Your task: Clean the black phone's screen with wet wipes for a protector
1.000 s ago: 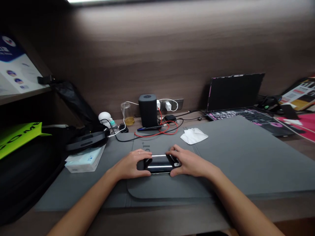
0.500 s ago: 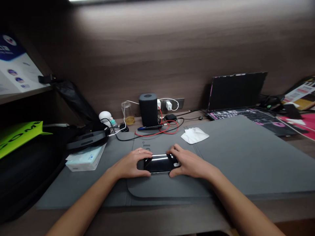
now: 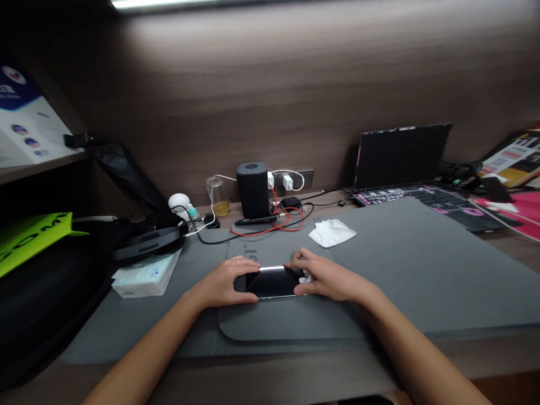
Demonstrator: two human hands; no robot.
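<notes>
Far left of the left grip: yellow-green card point(image 3: 36, 239), dark lettering. Nearer, left of the same grip: pale tissue pack point(image 3: 143, 281), with a dark curved device point(image 3: 149, 243) just behind. Beyond the left grip: 1 glass jar point(image 3: 220, 202), amber liquid at the bottom. Left grip point(image 3: 221, 284): 1 ring; thumb on near edge, fingers on far edge, pinching the left end of the phone point(image 3: 274, 283). Beyond both grips: black speaker point(image 3: 253, 191), looped red cable point(image 3: 291, 226) to its right. Phone lies between the 2 grips, dark face up, above the gray mat point(image 3: 392, 275); contact with mat unclear. Right grip point(image 3: 327, 277): thumb and fingers pinching the phone's right end, small white scrap point(image 3: 304, 278) beside the fingers. Beyond right grip: crumpled white tissue point(image 3: 332, 233). Farther right: open laptop point(image 3: 403, 157), screen black.
</notes>
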